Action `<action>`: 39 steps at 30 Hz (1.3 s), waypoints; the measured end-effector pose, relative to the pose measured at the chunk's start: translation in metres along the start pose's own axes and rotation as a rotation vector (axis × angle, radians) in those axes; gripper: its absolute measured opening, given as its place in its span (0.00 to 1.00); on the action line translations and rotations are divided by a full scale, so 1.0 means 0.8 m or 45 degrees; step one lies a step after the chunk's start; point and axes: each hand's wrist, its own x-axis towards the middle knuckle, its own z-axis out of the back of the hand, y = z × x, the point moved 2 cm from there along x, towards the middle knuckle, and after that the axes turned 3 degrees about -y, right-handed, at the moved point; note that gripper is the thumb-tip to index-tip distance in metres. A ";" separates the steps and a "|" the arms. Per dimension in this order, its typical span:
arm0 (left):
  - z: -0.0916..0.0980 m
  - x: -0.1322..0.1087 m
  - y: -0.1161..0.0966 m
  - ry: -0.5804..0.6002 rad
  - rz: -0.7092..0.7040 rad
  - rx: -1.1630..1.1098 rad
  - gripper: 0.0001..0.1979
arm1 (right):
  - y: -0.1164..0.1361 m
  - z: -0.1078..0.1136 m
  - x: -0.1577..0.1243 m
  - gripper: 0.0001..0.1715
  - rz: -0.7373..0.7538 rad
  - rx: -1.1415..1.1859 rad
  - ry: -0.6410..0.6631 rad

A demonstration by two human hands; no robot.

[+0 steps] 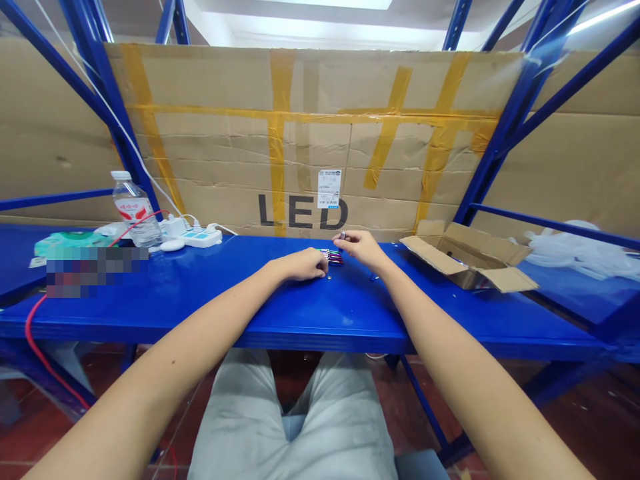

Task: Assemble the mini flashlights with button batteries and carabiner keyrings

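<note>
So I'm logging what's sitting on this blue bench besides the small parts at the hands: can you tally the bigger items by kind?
Water bottle: 1
Power strip: 1
Open cardboard box: 1
Teal packet: 1
Total: 4
The small colourful pieces between the left hand and right hand are too small to count.

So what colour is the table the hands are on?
Bright blue table, seen from the head camera.

arms: both bare, stretched straight out ahead
left hand (pixel 305 264): palm down, fingers curled in loose
right hand (pixel 363 248): raised a bit, fingertips pinched together
hands: pretty close, not touching
</note>
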 end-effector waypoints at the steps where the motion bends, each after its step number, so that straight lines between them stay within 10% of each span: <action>1: 0.000 -0.001 0.000 0.002 0.027 0.002 0.05 | 0.000 0.000 -0.002 0.17 -0.050 -0.024 0.071; 6: 0.006 -0.007 -0.004 -0.003 0.099 -0.002 0.03 | -0.001 -0.007 -0.014 0.09 -0.200 -0.100 0.473; 16: 0.019 -0.002 -0.017 -0.584 -0.097 0.015 0.06 | -0.018 -0.015 -0.010 0.08 -0.114 -0.033 0.427; 23: 0.002 0.004 -0.016 -0.515 -0.251 0.124 0.07 | -0.008 -0.013 -0.008 0.04 0.120 -0.160 0.299; 32: 0.009 -0.001 -0.018 -0.560 -0.144 0.178 0.09 | -0.007 -0.008 -0.007 0.11 -0.052 -0.078 0.212; 39: 0.003 -0.005 -0.021 -0.035 -0.044 0.171 0.10 | -0.010 -0.004 -0.004 0.12 -0.010 -0.196 0.180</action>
